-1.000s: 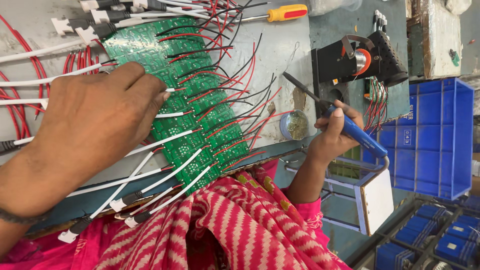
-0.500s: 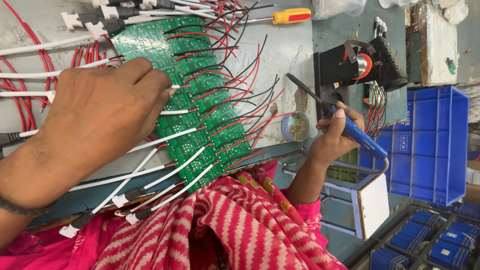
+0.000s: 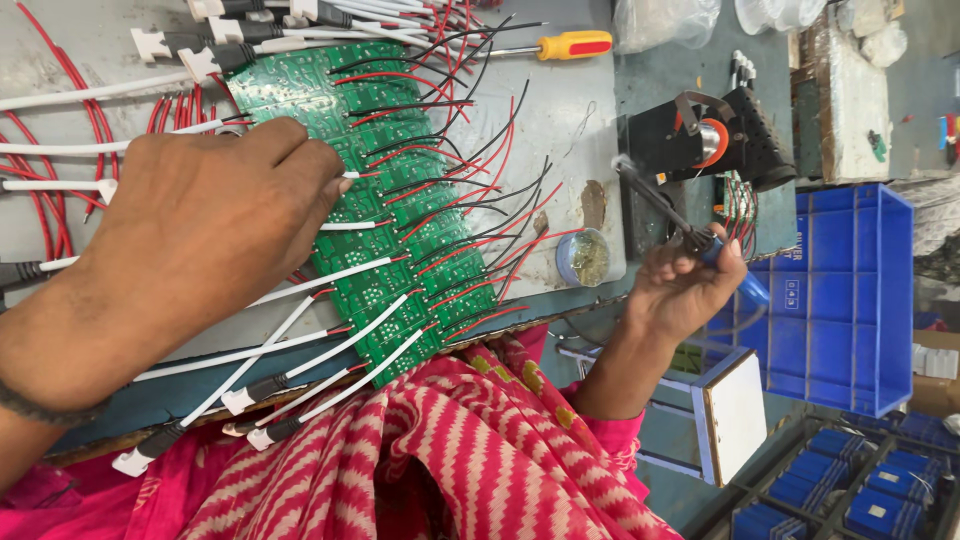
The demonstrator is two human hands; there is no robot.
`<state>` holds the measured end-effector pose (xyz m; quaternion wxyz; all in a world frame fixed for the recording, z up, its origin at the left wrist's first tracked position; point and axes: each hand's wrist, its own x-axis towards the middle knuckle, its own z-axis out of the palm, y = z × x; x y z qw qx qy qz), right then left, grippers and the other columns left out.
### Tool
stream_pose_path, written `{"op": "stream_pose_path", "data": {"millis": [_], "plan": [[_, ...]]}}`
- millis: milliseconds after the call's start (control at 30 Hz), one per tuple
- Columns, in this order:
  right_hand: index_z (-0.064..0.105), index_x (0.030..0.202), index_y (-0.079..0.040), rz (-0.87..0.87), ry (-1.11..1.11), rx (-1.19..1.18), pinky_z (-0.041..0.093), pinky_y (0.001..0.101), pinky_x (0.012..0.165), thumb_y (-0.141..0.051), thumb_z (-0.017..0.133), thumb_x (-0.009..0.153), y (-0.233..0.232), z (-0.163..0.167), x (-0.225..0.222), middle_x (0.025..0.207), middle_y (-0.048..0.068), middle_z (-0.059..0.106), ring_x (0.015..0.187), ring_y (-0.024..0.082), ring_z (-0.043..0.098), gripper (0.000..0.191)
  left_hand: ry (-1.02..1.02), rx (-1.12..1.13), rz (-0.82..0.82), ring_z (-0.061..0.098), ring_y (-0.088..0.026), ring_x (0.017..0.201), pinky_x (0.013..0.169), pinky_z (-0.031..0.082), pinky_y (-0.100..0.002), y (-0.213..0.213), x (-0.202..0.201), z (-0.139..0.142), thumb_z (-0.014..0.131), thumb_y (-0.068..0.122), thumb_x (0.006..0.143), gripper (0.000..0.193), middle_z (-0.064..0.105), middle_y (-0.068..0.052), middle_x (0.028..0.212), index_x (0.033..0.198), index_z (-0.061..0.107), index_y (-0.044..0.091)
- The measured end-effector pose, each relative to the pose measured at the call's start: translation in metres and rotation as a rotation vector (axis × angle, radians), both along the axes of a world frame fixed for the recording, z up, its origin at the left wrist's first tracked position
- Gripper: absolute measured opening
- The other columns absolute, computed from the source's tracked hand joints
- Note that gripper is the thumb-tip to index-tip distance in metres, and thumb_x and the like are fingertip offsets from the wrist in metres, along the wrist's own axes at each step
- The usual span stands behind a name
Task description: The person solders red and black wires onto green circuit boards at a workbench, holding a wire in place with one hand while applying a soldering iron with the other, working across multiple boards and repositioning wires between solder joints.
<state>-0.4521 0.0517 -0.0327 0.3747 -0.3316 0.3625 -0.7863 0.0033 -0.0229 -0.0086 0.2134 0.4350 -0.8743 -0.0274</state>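
A long row of green circuit boards (image 3: 400,210) lies across the grey bench, with red and black wires on one side and white leads (image 3: 300,350) on the other. My left hand (image 3: 210,235) rests on the boards, its fingertips pinching a white lead at the boards' edge. My right hand (image 3: 685,290) holds a blue-handled soldering iron (image 3: 690,235) off the bench's side. Its tip points up toward the black iron stand (image 3: 715,145).
A small round tin (image 3: 583,257) sits by the bench edge. A yellow-handled screwdriver (image 3: 560,45) lies at the top. A blue crate (image 3: 845,290) stands to the right, with more blue bins (image 3: 850,490) below. Pink striped cloth (image 3: 400,460) covers my lap.
My right hand has lifted the soldering iron further from the boards, toward the stand. The left hand has stayed on the boards.
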Motion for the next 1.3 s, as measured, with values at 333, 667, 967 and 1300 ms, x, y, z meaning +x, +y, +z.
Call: {"op": "stream_pose_path", "data": {"millis": [333, 667, 967, 1300], "plan": [[0.070, 0.107, -0.007, 0.304, -0.131, 0.020, 0.045, 0.0219, 0.051, -0.035, 0.048, 0.113, 0.003, 0.008, -0.001, 0.065, 0.001, 0.063, 0.052, 0.010, 0.055, 0.036, 0.103, -0.009, -0.006, 0.067, -0.032, 0.060, 0.049, 0.050, -0.045, 0.001, -0.004, -0.009, 0.066, 0.030, 0.098, 0.024, 0.067, -0.009, 0.082, 0.090, 0.069, 0.007], [0.059, 0.111, 0.003, -0.037, 0.319, -0.100, 0.039, 0.0251, 0.047, -0.031, 0.067, 0.108, -0.013, 0.006, 0.089, 0.077, 0.012, 0.059, 0.050, 0.016, 0.049, 0.034, 0.104, -0.085, -0.043, 0.068, -0.033, 0.062, 0.046, 0.050, -0.044, -0.001, -0.005, -0.018, 0.067, 0.009, 0.077, 0.013, 0.066, -0.012, 0.083, 0.089, 0.064, 0.005], [0.055, 0.110, 0.006, -0.049, 0.481, -0.107, 0.044, 0.0300, 0.047, -0.026, 0.075, 0.101, -0.024, 0.007, 0.137, 0.093, 0.020, 0.061, 0.052, 0.023, 0.051, 0.039, 0.125, -0.074, -0.075, 0.069, -0.034, 0.066, 0.050, 0.052, -0.045, 0.001, -0.004, -0.018, 0.065, 0.008, 0.080, 0.012, 0.064, -0.013, 0.082, 0.090, 0.063, 0.004], [0.053, 0.112, 0.006, 0.053, 0.517, -0.088, 0.050, 0.0314, 0.047, -0.015, 0.073, 0.103, -0.026, -0.002, 0.141, 0.099, 0.022, 0.062, 0.053, 0.022, 0.055, 0.030, 0.120, -0.058, -0.083, 0.070, -0.035, 0.068, 0.052, 0.053, -0.046, 0.001, -0.005, -0.019, 0.065, 0.008, 0.081, 0.011, 0.065, -0.014, 0.085, 0.091, 0.064, 0.003]]}}
